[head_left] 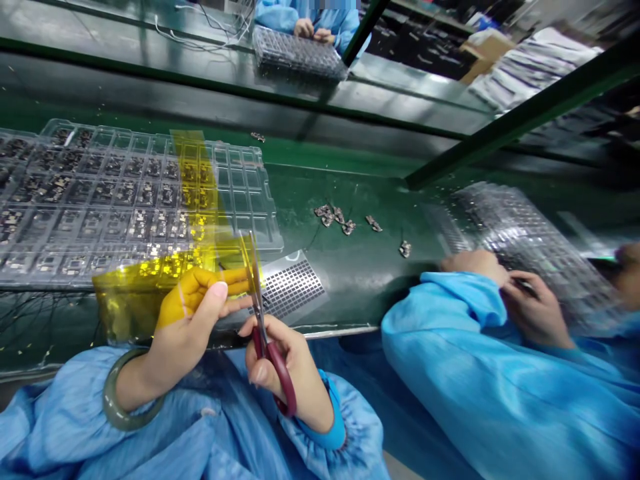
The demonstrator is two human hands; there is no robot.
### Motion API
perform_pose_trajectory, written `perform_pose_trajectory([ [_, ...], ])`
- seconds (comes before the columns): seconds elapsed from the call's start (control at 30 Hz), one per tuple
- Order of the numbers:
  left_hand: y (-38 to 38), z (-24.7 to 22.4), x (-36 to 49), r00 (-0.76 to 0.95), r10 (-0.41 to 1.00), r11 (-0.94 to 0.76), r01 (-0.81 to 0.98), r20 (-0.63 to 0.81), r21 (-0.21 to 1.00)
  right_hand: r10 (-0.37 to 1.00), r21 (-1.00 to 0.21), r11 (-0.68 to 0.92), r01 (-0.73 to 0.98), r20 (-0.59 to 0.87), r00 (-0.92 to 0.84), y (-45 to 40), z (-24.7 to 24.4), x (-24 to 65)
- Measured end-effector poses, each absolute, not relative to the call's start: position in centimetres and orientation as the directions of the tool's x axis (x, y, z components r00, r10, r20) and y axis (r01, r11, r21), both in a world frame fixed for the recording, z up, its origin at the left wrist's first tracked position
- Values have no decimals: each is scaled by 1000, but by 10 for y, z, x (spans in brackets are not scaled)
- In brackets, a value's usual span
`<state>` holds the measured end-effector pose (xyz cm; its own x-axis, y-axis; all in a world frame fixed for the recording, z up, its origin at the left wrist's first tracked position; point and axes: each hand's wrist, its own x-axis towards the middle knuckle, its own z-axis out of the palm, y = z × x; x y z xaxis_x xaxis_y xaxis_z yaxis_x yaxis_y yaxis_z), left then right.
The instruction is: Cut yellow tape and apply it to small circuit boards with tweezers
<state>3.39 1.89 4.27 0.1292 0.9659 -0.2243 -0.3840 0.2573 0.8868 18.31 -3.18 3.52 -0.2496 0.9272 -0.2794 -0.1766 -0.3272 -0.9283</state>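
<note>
Left hand [185,333], head view: half-curled, thumb and fingers pinching yellow film [120,293]
Right hand [303,373]: curled around scissors [259,313], blades at the film's right end
Film: left, partly before the clear tray [245,180]
Gridded sheet [295,287]: near, right of the blades

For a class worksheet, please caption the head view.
Left hand holding translucent yellow film, right hand holding red-handled scissors, near a plastic tray of circuit boards.

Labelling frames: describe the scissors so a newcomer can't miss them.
On the green table, find the clear tray at left. By its near right corner, the wearer's right hand holds the scissors, blades at the yellow film. Dark red handles set them apart from that film and the blue sleeves.
</note>
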Motion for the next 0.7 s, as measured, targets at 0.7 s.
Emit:
perform_pose_trajectory([
  [0.7,16,46,24,134,981,145,-34,-139,989,940,-945,-282,-164,-239,-243,-27,39,183],
])
